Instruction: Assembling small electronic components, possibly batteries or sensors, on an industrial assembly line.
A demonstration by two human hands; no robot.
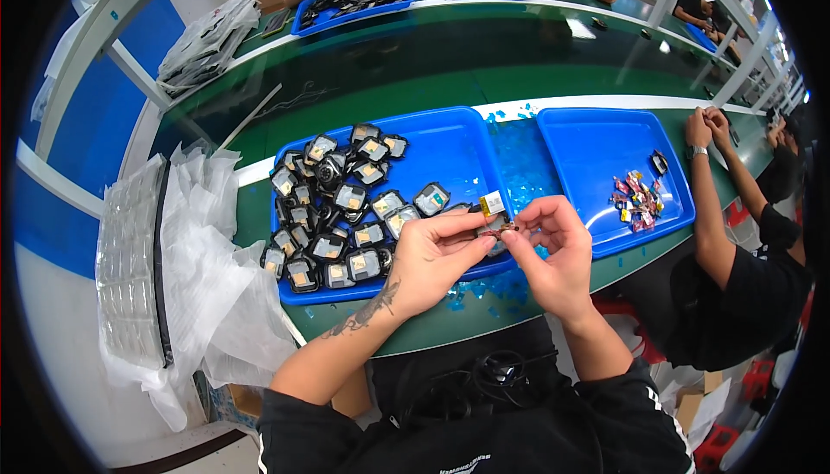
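My left hand and my right hand meet over the near edge of a blue tray. Between them is a small electronic assembly, with a silver battery pouch with a yellow end sticking up and a reddish flat strip below it. Thumb and fingers of both hands pinch this piece; its lower part is partly hidden by the fingertips. Many small black square casings with grey inner faces lie heaped in the tray's left half, beside my left hand.
To the right, another blue tray holds a small pile of colourful flat parts. Blue film scraps litter the bench between the trays. Plastic sheeting hangs at left. Co-workers sit across the green conveyor and at my right.
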